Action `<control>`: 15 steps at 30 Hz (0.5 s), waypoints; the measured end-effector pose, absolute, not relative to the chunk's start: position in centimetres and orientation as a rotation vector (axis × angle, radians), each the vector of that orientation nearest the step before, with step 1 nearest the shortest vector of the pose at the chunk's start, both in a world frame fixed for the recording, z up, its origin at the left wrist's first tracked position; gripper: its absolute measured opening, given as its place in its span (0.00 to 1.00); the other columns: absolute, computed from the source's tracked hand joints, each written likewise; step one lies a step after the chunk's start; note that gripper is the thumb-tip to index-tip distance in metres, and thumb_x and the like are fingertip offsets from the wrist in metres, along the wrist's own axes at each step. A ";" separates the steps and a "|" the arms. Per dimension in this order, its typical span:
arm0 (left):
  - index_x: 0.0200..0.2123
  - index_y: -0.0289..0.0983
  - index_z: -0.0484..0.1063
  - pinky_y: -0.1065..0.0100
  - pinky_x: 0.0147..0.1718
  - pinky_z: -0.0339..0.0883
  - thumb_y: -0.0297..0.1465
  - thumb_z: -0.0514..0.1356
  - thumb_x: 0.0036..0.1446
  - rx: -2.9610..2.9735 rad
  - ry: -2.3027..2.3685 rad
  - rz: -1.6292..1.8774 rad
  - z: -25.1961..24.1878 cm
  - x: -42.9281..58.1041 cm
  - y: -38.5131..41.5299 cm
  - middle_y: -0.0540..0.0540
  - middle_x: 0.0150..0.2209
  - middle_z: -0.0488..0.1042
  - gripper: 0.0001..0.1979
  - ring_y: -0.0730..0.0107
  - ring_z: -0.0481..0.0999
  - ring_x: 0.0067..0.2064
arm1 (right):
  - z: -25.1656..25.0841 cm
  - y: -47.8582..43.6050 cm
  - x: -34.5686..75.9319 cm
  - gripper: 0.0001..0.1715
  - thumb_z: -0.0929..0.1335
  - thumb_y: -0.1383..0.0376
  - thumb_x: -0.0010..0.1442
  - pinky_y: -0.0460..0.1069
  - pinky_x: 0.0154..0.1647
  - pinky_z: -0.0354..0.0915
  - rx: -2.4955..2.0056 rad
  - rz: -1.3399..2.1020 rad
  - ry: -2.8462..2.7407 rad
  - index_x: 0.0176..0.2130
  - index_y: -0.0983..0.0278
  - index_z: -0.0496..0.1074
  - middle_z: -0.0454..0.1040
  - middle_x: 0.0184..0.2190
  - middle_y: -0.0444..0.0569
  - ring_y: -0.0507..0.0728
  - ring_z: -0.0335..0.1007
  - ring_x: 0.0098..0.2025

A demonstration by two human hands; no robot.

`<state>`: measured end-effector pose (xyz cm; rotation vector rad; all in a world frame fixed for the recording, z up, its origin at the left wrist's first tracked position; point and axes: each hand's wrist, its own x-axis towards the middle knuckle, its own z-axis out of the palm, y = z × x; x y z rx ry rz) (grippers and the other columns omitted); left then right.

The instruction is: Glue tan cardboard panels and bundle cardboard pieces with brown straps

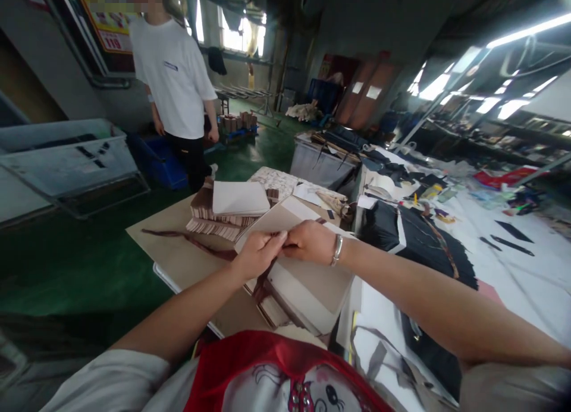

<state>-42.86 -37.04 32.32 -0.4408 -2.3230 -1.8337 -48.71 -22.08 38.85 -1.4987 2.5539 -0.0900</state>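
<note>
My left hand [261,252] and my right hand [308,241] meet at the fingertips above the work table, both closed in a pinch. Between them is what looks like a thin brown strip [264,283], mostly covered by the fingers. Under my hands lie beige flat panels [307,281], some stacked and set at an angle. Just beyond my left hand stands a stack of brown-edged pieces [209,213], with pale rectangular sheets [241,197] on top. Another dark brown strip [187,236] trails across the beige board [165,251] on the left.
A black stack of material [414,239] sits to the right, beside a white table [508,269] with scraps. A grey bin [319,162] stands ahead. At the left are a wheeled white cart [66,162], a blue crate [158,162] and a standing person in a white shirt [173,79].
</note>
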 end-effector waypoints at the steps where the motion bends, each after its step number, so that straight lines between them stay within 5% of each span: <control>1: 0.17 0.36 0.56 0.71 0.22 0.51 0.42 0.48 0.60 -0.419 -2.294 -1.845 32.1 -42.8 -37.0 0.54 0.16 0.56 0.23 0.78 0.56 0.21 | 38.5 -21.8 -49.0 0.14 0.65 0.59 0.59 0.44 0.29 0.55 -1.562 -0.172 2.513 0.31 0.65 0.76 0.75 0.27 0.48 0.51 0.68 0.29; 8: 0.19 0.36 0.57 0.72 0.21 0.52 0.44 0.48 0.60 -0.520 -2.046 -2.143 31.0 -43.0 -37.3 0.53 0.19 0.59 0.22 0.79 0.56 0.20 | 36.3 -19.9 -49.2 0.24 0.62 0.55 0.62 0.41 0.26 0.57 -1.339 -1.105 2.322 0.22 0.69 0.70 0.67 0.19 0.44 0.46 0.59 0.22; 13: 0.18 0.37 0.58 0.73 0.21 0.54 0.45 0.48 0.59 -0.452 -2.176 -2.148 31.3 -42.2 -37.3 0.53 0.17 0.56 0.23 0.77 0.56 0.20 | 36.9 -19.5 -48.7 0.16 0.65 0.59 0.60 0.39 0.27 0.58 -1.115 -1.067 2.159 0.32 0.70 0.74 0.68 0.20 0.40 0.45 0.60 0.23; 15: 0.18 0.38 0.60 0.72 0.20 0.58 0.50 0.49 0.56 -0.298 -2.259 -2.155 31.3 -42.5 -37.7 0.50 0.18 0.62 0.24 0.73 0.62 0.22 | 37.7 -19.8 -48.9 0.14 0.66 0.61 0.60 0.38 0.30 0.59 -1.091 -0.940 2.143 0.33 0.70 0.74 0.69 0.21 0.39 0.44 0.62 0.25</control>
